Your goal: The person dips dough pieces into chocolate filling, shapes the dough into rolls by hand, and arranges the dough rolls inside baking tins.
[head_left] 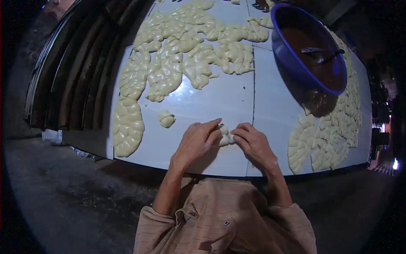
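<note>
My left hand [198,139] and my right hand [249,142] are at a small piece of pale dough [225,136] near the front of the white tiled table [215,97]. The fingers of both hands are curled and pinched on it from either side. A separate small lump of dough [166,118] lies to the left, behind my left hand. Flattened, segmented dough pieces [164,74] cover much of the table's back left, with another long piece [127,127] along the left edge.
At the back right, a purple tub [287,55] holds brown contents and dark-handled utensils. More scored dough [302,144] lies along the right side. Long dark metal trays [80,72] stand at the left. A dark floor [72,190] shows past the table's front edge.
</note>
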Demonstrator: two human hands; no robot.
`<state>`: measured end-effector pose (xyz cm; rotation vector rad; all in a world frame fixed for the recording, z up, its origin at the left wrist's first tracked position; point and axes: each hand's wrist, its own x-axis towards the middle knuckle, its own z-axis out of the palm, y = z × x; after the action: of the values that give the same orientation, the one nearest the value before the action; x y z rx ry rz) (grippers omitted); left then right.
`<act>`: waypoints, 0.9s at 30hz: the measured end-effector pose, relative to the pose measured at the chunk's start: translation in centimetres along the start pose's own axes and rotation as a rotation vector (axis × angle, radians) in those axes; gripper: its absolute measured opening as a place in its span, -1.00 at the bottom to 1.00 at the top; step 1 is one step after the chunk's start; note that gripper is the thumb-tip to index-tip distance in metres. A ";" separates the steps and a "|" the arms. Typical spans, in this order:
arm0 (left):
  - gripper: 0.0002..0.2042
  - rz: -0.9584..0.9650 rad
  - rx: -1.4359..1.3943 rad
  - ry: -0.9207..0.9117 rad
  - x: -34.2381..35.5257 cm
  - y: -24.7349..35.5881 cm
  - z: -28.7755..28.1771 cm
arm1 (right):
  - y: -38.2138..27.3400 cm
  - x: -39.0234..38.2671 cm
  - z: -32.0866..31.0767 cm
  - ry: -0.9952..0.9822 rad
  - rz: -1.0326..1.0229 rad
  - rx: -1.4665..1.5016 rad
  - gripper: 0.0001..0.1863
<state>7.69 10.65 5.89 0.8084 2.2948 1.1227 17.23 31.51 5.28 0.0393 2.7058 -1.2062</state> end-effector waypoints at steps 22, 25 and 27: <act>-0.08 0.008 -0.487 0.395 -5.1 -5.9 -6.4 | -8.7 11.9 7.4 -0.347 0.191 1.011 -0.63; -0.30 -0.240 -0.620 0.335 -4.5 -5.4 -5.9 | -9.3 11.6 6.6 -0.272 0.255 1.116 -0.67; -0.44 -0.247 -0.728 0.355 -4.4 -5.2 -5.9 | -9.5 10.8 6.0 -0.273 0.271 1.226 -0.71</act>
<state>5.61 1.91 5.56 0.0461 1.9123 1.9089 6.56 20.14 6.46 0.3440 1.3292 -2.2967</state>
